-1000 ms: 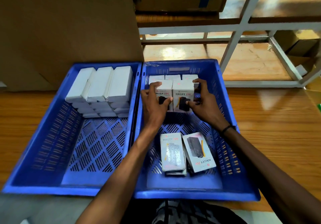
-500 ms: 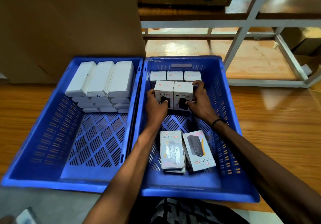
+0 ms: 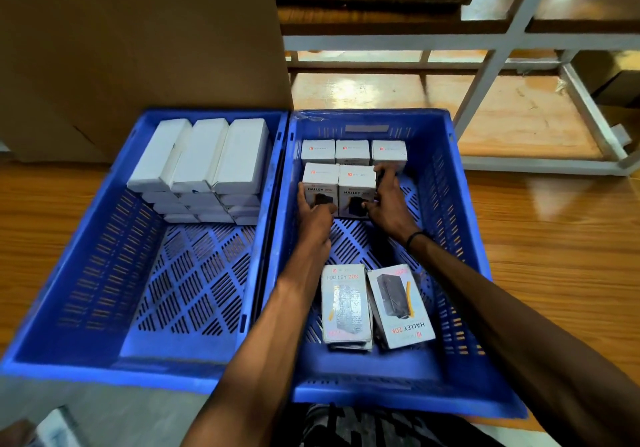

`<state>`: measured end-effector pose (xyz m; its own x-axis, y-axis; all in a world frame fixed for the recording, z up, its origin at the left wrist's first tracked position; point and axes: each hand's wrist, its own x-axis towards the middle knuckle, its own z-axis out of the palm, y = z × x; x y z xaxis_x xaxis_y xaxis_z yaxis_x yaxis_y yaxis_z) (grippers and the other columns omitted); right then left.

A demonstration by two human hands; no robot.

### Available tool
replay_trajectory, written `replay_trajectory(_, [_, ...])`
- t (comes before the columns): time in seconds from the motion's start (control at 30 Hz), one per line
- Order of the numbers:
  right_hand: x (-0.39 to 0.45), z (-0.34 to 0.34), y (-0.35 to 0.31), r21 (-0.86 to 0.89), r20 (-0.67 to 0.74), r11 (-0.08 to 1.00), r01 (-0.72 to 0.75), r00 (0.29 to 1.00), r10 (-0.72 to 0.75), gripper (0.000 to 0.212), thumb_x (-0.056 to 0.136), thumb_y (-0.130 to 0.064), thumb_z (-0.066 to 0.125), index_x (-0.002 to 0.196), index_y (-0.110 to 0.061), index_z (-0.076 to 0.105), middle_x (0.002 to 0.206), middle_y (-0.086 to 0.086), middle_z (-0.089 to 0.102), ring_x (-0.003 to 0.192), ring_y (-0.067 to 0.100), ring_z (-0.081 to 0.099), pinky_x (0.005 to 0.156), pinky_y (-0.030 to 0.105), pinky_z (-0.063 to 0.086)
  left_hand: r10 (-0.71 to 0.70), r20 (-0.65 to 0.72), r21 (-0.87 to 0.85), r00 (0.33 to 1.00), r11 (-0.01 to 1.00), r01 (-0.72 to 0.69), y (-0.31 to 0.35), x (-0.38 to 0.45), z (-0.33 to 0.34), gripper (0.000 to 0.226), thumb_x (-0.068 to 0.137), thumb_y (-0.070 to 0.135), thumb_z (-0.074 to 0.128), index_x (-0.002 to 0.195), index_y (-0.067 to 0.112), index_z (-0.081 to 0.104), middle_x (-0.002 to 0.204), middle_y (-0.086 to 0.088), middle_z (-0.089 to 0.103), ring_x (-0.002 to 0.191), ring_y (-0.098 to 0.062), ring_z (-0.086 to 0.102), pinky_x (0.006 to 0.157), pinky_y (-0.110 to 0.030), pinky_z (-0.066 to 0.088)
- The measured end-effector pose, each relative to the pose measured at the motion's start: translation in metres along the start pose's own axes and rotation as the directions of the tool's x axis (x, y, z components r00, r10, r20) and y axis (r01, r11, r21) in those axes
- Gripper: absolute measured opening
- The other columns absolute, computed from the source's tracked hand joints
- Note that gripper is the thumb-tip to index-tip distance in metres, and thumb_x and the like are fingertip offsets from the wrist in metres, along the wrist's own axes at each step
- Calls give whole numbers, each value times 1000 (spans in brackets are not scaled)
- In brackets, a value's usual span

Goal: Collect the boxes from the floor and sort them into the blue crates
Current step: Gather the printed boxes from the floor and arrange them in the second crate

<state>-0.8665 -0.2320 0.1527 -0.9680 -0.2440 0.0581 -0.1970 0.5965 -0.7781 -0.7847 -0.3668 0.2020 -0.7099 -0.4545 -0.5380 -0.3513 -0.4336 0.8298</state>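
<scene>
Two blue crates sit side by side on the floor. The left crate (image 3: 86,273) holds stacked plain white boxes (image 3: 204,162) at its far end. In the right crate (image 3: 460,238), three printed boxes (image 3: 351,151) stand along the far wall, and two upright Halley boxes (image 3: 339,183) stand in front of them. My left hand (image 3: 313,216) grips the left one of these two and my right hand (image 3: 388,200) grips the right one. Two small stacks of Halley boxes (image 3: 374,304) lie flat near the crate's front.
A big brown cardboard carton (image 3: 138,48) stands behind the left crate. A white metal rack (image 3: 502,44) with wooden shelves rises behind the right crate. Wooden floor (image 3: 554,256) lies to the right, and another box (image 3: 57,427) shows at the bottom-left corner.
Both hands have pushed the two upright boxes back against the rear row. My view has tilted slightly downward, and a box has come into view at the bottom left.
</scene>
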Motion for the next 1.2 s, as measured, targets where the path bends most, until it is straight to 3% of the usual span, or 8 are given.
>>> replay_trajectory(0.13, [5,1,0,-55,-28,998,3,1000,-4,69,79,8,67,139,-5,37,132,20,48,113,36,56,84,24,40,-33,7,-175,999,984,34,1,1,7,89,92,-16,46,163,31,18,144,-12,51,96,-17,57,80,-29,50])
replay_trajectory(0.23, [7,2,-2,-48,-38,998,41,998,-43,66,79,8,68,137,-4,39,135,16,49,116,30,55,87,18,39,-84,14,-367,996,927,83,-3,7,10,77,93,-17,43,160,15,24,145,-25,48,119,-23,54,101,-35,48])
replay_trajectory(0.33, [9,4,-6,-37,-41,997,65,997,-66,60,79,6,69,132,-3,42,131,12,49,108,23,54,88,30,48,-171,28,-475,985,864,164,-4,13,8,43,97,-11,42,141,-7,44,115,-24,58,112,-28,60,120,-48,36])
replay_trajectory(0.47, [12,5,-6,-11,-42,999,49,998,-50,65,76,9,68,130,-9,37,118,9,50,98,23,56,83,32,47,-270,129,-594,954,749,293,4,14,9,33,103,7,48,134,-4,52,141,-32,47,144,-44,39,119,-53,35])
replay_trajectory(0.73, [17,4,-4,-8,-20,1000,28,999,-28,69,74,7,70,129,-13,34,119,11,51,97,28,59,84,45,54,-310,220,-673,925,638,374,10,15,14,41,102,23,52,133,-1,47,151,-38,36,143,-48,40,121,-51,34])
replay_trajectory(0.9, [11,-7,-7,-58,-1,995,-84,996,84,79,72,-22,83,133,-10,33,122,19,56,107,35,58,82,33,48,-297,185,-334,937,877,345,21,-5,10,46,103,21,48,145,0,44,141,-28,51,135,-41,51,113,-44,40])
replay_trajectory(1.0, [-4,-27,-17,-170,100,982,-77,990,95,68,75,-30,83,123,-4,42,117,23,58,105,40,58,75,35,41,-218,248,82,944,975,204,29,-25,-6,25,104,22,50,122,8,59,126,-16,61,116,-30,61,100,-39,48])
replay_trajectory(1.2, [-64,-81,-50,-365,432,926,-96,864,260,53,86,-37,79,129,-18,55,126,12,63,111,28,59,80,31,43,-76,382,703,921,671,-236,36,-62,-53,19,100,17,63,119,17,65,126,-5,66,114,-21,64,98,-36,50])
